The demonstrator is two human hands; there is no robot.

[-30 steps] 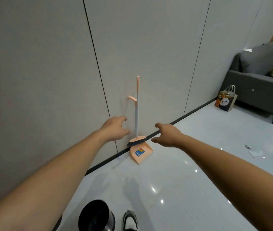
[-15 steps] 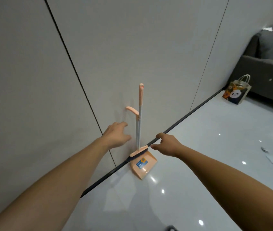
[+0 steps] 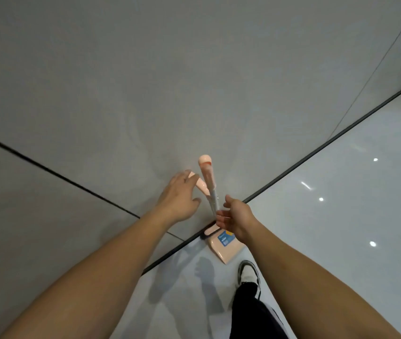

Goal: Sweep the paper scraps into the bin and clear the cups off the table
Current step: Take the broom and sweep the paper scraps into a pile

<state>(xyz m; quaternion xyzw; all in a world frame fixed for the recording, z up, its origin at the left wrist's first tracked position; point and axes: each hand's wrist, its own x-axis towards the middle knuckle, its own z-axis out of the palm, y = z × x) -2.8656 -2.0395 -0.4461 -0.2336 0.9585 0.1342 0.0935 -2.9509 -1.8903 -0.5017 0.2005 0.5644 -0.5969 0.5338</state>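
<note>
Against grey wall (image 3: 145,69), both open hands (image 3: 178,199) (image 3: 236,218) flank broom handle (image 3: 209,179), hiding dustpan (image 3: 226,248) partly.

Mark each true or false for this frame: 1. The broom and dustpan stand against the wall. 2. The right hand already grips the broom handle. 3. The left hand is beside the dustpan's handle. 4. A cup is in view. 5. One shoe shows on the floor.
1. True: the broom and dustpan stand at the wall.
2. False: the right hand is open beside it, fingers not closed.
3. True: the left hand is open, next to it.
4. False: no cup shows.
5. True: a shoe on the floor.
</note>
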